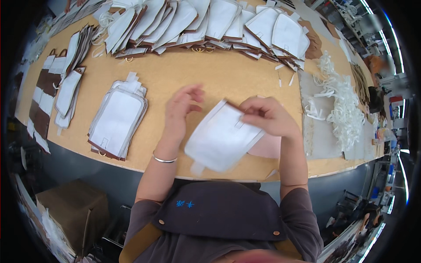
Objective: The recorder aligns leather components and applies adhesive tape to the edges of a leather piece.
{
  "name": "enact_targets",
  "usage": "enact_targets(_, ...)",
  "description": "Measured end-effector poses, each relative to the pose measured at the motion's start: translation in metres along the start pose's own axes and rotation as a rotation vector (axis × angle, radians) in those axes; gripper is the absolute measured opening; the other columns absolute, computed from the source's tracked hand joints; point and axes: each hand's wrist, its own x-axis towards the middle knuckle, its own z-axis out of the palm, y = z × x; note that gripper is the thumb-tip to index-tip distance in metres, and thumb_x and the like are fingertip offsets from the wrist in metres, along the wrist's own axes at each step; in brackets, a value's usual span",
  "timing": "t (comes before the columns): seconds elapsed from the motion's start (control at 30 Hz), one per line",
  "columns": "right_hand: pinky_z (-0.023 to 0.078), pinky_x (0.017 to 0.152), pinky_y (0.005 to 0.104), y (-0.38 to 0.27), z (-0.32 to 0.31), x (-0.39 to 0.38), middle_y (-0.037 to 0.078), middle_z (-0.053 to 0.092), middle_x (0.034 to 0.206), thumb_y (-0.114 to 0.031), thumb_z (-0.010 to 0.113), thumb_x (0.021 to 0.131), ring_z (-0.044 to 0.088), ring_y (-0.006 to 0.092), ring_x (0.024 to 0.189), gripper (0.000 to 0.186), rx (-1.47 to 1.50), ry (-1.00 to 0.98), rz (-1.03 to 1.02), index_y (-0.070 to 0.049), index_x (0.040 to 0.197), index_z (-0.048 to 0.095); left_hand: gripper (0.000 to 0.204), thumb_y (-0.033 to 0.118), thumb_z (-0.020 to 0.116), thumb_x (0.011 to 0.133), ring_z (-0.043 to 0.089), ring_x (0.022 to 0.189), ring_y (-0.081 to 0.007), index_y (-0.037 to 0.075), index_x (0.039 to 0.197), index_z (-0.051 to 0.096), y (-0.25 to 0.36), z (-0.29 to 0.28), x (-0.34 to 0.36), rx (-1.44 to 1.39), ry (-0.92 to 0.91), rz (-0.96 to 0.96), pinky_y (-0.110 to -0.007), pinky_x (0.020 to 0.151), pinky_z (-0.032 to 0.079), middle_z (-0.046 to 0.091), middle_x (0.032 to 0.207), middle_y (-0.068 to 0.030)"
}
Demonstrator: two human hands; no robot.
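My right hand pinches the brown-edged top of a white, rounded panel, which hangs tilted above the near part of the table. A pale tab sticks out at its lower left corner, and the piece looks slightly blurred. To the left of it my left hand is raised, fingers apart and curved, touching nothing. Beneath the right forearm a pale pink sheet shows in part. A neat stack of similar white panels with brown edges and gold rings lies left of my left hand.
Many white panels lie in overlapping piles along the far side of the tan table. More piles and brown-and-white strips lie at the left. Loose white ribbon scraps are heaped on a grey sheet at the right. A brown box stands below left.
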Motion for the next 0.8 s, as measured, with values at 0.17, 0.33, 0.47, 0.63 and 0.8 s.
enact_targets(0.17,0.04,0.056,0.0171,0.006,-0.063,-0.005,-0.001,0.058,0.077,-0.015,0.053,0.089,0.053,0.0055,0.065,0.011,0.652,0.891,-0.326,-0.007,0.097,0.052,0.037,0.031,0.043,0.089,0.051,0.08,-0.0089,0.005,0.115,0.052,0.011,-0.024,0.016,-0.201,0.222,-0.091,-0.024,0.068,0.043,0.056,0.093,0.0001)
enact_targets(0.33,0.044,0.062,0.0229,0.016,-0.113,0.011,0.001,0.057,0.087,-0.029,0.06,0.085,0.057,0.0098,0.075,0.034,0.481,1.109,0.055,-0.008,0.11,0.051,0.031,0.025,0.046,0.09,0.05,0.08,-0.0066,0.006,0.113,0.054,0.004,-0.021,0.014,0.035,0.035,-0.17,-0.021,0.067,0.042,0.056,0.089,0.0025)
enact_targets(0.47,0.047,0.065,0.0273,0.089,-0.09,-0.023,0.007,0.062,0.087,-0.04,0.063,0.078,0.059,0.0152,0.074,0.05,-0.005,0.953,0.399,-0.004,0.112,0.053,0.026,0.015,0.051,0.088,0.051,0.082,-0.0061,0.006,0.112,0.054,-0.009,-0.01,0.01,0.231,-0.121,-0.285,-0.02,0.066,0.043,0.057,0.089,0.0022)
enact_targets(0.63,0.048,0.065,0.0261,0.094,-0.005,-0.074,0.008,0.062,0.083,-0.035,0.067,0.074,0.059,0.0136,0.075,0.049,-0.075,0.826,0.57,-0.003,0.109,0.056,0.032,0.004,0.059,0.081,0.052,0.087,-0.0099,0.006,0.113,0.055,-0.021,0.037,-0.021,0.501,-0.572,-0.188,-0.022,0.067,0.048,0.05,0.115,-0.0053)
enact_targets(0.8,0.047,0.061,0.024,0.089,0.036,-0.072,0.006,0.059,0.081,-0.023,0.072,0.071,0.056,0.0114,0.068,0.051,0.102,0.952,0.471,-0.003,0.113,0.052,0.037,0.007,0.064,0.075,0.054,0.096,-0.0203,0.005,0.112,0.055,-0.04,0.057,-0.043,0.933,-0.737,0.229,-0.026,0.069,0.051,0.047,0.121,-0.0102)
